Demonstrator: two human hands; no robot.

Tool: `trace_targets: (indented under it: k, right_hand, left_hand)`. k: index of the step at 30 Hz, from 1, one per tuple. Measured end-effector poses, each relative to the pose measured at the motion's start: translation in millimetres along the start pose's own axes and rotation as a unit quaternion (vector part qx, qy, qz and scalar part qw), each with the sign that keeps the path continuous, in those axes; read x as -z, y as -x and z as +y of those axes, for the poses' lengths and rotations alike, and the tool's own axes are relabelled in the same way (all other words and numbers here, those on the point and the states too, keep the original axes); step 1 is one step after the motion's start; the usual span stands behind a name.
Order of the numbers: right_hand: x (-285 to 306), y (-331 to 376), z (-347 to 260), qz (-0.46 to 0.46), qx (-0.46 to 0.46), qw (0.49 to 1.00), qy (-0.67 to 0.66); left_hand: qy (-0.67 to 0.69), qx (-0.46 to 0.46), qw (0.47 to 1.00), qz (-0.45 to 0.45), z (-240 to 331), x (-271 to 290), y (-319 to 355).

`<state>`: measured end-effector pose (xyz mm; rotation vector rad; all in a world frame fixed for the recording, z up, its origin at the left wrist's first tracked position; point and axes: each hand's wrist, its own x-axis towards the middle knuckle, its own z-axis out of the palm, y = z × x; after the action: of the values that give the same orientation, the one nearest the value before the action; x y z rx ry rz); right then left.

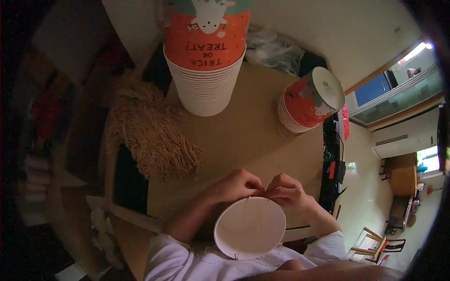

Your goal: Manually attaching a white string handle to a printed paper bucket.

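Observation:
A white paper bucket (248, 229) rests against my lap, its open mouth facing up. Thin brown string (245, 206) passes over its far rim and runs down inside, and a small bit of string shows at the near rim. Just beyond the far rim, my left hand (244, 183) and my right hand (286, 189) meet with fingers pinched together. Both are closed on the brown string, though the fingertips hide most of it. A large bundle of brown string (154, 136) lies on the cardboard-covered table to the left.
A tall stack of white paper buckets (206, 89), the top one orange and green, stands upside down at the back. A shorter stack (309, 100) stands at the right. Behind lies a clear plastic bag (276, 51). A black-and-red object (335, 171) sits at the right edge.

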<state>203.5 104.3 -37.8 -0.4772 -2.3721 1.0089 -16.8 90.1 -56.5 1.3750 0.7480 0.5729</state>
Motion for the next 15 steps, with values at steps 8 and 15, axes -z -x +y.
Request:
trace_targets:
  k: [8, 15]
  right_hand:
    - [1, 0, 0, 0.0, -0.005, 1.0, -0.001]
    - [5, -10, -3, 0.007, 0.006, 1.0, -0.002]
  left_hand:
    - [-0.01, -0.01, 0.999, 0.041, -1, -4, 1]
    - [-0.028, -0.021, 0.997, 0.067, -2, -7, 2]
